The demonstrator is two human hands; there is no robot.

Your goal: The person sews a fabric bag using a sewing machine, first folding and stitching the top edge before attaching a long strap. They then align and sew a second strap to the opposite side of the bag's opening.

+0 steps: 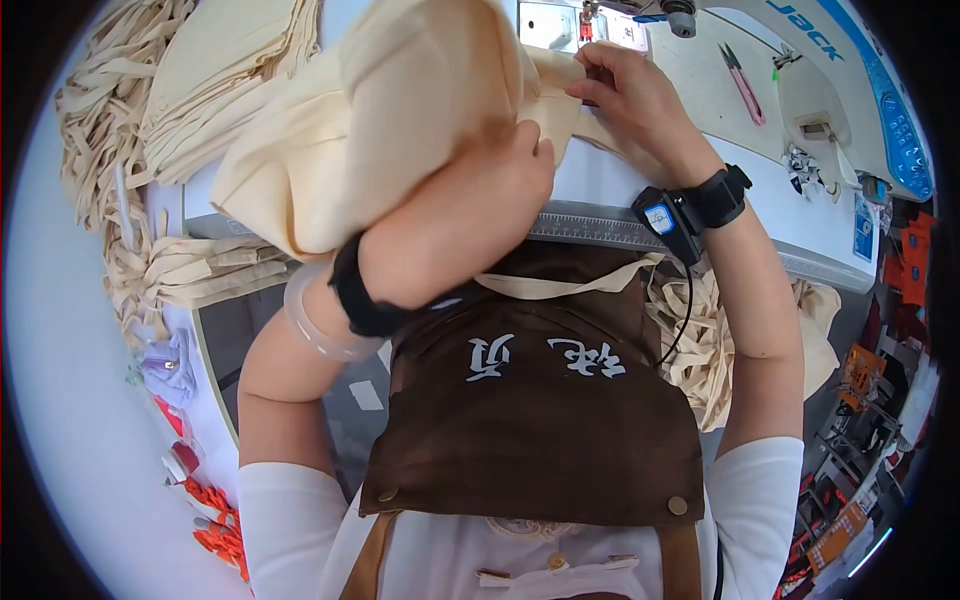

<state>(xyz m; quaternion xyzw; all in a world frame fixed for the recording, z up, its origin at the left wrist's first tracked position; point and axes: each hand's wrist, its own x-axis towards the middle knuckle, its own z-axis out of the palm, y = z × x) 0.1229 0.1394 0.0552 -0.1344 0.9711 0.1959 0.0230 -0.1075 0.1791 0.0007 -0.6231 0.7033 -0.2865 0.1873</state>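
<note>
A large piece of cream cloth [400,120] is bunched up over the left of the work table, its raised part blurred. My left hand [500,180] is at the cloth's lower right side, fingers curled in and partly hidden against it. Just below the needle area of the sewing machine [587,25], my right hand [632,100] pinches the cloth's edge between thumb and fingers. A cream strip hangs beneath that hand. Both wrists carry black bands.
Stacked cream cloth [225,75] and bundled straps [100,120] lie at the left. Pink-handled tweezers [743,85] rest right of the needle. A ruler strip [600,230] runs along the table's front edge. More cream straps [695,350] hang below it, beside a black cable.
</note>
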